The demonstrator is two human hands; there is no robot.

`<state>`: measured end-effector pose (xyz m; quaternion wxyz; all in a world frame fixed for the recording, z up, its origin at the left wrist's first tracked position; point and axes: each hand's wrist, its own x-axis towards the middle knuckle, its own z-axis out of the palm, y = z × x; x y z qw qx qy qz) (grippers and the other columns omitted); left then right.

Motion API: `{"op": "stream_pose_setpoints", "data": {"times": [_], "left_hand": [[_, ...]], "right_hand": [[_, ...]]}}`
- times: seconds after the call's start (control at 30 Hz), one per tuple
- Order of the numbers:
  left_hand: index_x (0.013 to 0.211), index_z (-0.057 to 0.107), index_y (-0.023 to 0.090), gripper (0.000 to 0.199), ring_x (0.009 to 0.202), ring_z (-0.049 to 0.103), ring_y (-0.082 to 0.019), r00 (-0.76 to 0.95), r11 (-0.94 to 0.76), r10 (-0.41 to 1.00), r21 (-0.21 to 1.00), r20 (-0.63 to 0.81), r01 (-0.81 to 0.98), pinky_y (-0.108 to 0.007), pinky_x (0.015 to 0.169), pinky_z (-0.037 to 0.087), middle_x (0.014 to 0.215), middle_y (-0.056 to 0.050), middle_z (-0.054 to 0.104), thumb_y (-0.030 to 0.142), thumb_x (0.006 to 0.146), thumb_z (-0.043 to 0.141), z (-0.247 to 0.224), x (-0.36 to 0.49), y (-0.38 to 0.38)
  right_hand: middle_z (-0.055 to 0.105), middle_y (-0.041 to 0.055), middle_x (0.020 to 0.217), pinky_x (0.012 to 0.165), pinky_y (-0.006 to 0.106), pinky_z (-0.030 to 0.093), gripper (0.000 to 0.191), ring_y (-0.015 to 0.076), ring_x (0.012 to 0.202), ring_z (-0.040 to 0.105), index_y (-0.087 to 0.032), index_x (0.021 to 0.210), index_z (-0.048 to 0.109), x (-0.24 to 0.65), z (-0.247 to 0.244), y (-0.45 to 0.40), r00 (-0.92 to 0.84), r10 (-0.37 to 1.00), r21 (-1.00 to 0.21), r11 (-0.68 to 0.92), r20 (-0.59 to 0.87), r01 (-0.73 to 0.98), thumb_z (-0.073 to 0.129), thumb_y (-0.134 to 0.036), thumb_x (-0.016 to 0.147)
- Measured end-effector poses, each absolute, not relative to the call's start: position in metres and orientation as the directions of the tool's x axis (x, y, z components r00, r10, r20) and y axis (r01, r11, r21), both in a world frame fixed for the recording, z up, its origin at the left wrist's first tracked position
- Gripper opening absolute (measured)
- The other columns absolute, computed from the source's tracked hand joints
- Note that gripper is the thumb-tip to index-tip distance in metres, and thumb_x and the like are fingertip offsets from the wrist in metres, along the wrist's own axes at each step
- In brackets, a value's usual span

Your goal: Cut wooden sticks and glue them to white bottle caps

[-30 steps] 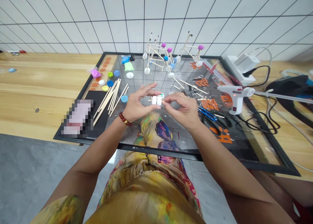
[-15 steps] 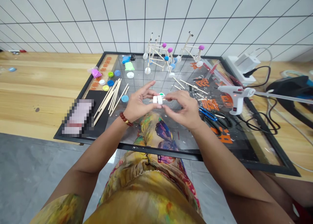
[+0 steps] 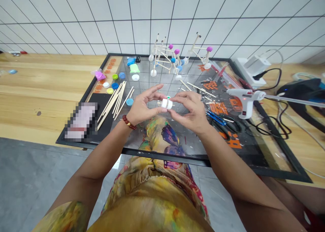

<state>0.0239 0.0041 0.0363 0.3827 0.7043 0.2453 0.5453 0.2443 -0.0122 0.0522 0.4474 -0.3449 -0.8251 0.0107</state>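
1. At far left, the bare wooden bench [image 3: 43, 96] carries a small blue cap [image 3: 12, 71].
2. A black-framed glass panel [image 3: 162, 155] lies on the bench. Near its left edge is a pinkish rectangular thing [image 3: 81, 119], blurred into squares.
3. A purple packet [image 3: 100, 75] rests across the panel's left frame. Just right of it sit small caps, among them a yellow cap [image 3: 110, 91] and a green cap [image 3: 115, 76].
4. A bundle of wooden sticks [image 3: 111, 101] lies slanted on the panel, left of the left hand; a light blue lid [image 3: 129, 102] is between the sticks and that hand.
5. The left hand [image 3: 141, 107], with a beaded bracelet [image 3: 129, 122] at its wrist, pinches two white caps [image 3: 167, 103] between thumb below and fingers above; its index finger is raised away from them.
6. The white caps are held side by side above the panel, between both hands. Behind them, near the tiled wall, stand stick frames [image 3: 166, 60] with purple and blue balls and white discs.
7. The right hand [image 3: 191, 111] has thumb and index finger pinching the white caps from the right side.
8. Just right of that hand lie scissors [image 3: 216, 118] with blue and black parts.
9. Farther right, a white glue gun [image 3: 243, 98] points left, its clear glue stick [image 3: 291, 100] jutting out behind, near black cables [image 3: 273, 125].
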Motion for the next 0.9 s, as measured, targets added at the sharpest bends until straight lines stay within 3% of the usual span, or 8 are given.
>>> {"op": "stream_pose_setpoints", "data": {"times": [0.2,0.43,0.7,0.9], "left_hand": [[0.144,0.059,0.026,0.087,0.096,0.075,-0.018,0.281,-0.533,0.805,0.845,0.523,-0.043,-0.034,0.094,0.063,0.106,-0.004,0.078,0.043,0.067,0.095,0.036,0.021,0.008],[0.144,0.058,0.024,0.086,0.097,0.076,-0.018,0.235,-0.545,0.806,0.836,0.543,-0.061,-0.036,0.097,0.062,0.105,-0.004,0.079,0.043,0.067,0.095,0.035,0.027,0.006],[0.136,0.067,0.024,0.071,0.097,0.076,-0.020,0.183,-0.461,0.872,0.887,0.455,-0.008,-0.039,0.098,0.061,0.105,-0.006,0.081,0.045,0.073,0.091,0.038,0.030,-0.002],[0.138,0.066,0.026,0.080,0.092,0.074,-0.018,0.246,-0.542,0.815,0.841,0.524,0.005,-0.039,0.097,0.061,0.108,-0.006,0.080,0.039,0.066,0.096,0.042,0.024,0.001]], "right_hand": [[0.074,0.0046,0.105,0.091,0.044,0.040,0.026,0.0250,0.099,0.067,-0.030,0.114,0.072,0.243,0.054,-0.014,-0.384,0.569,-0.293,0.763,0.727,0.577,0.072,-0.034,0.088],[0.076,0.0036,0.102,0.091,0.042,0.038,0.023,0.0233,0.098,0.068,-0.027,0.114,0.071,0.243,0.053,-0.014,-0.395,0.558,-0.291,0.776,0.729,0.559,0.069,-0.032,0.091],[0.075,0.0033,0.104,0.092,0.043,0.036,0.023,0.0236,0.098,0.067,-0.029,0.113,0.073,0.243,0.052,-0.014,-0.380,0.580,-0.277,0.743,0.721,0.609,0.069,-0.037,0.092],[0.075,0.0040,0.106,0.092,0.043,0.036,0.024,0.0244,0.103,0.065,-0.030,0.116,0.072,0.243,0.051,-0.014,-0.377,0.538,-0.244,0.762,0.753,0.600,0.069,-0.034,0.092]]}}
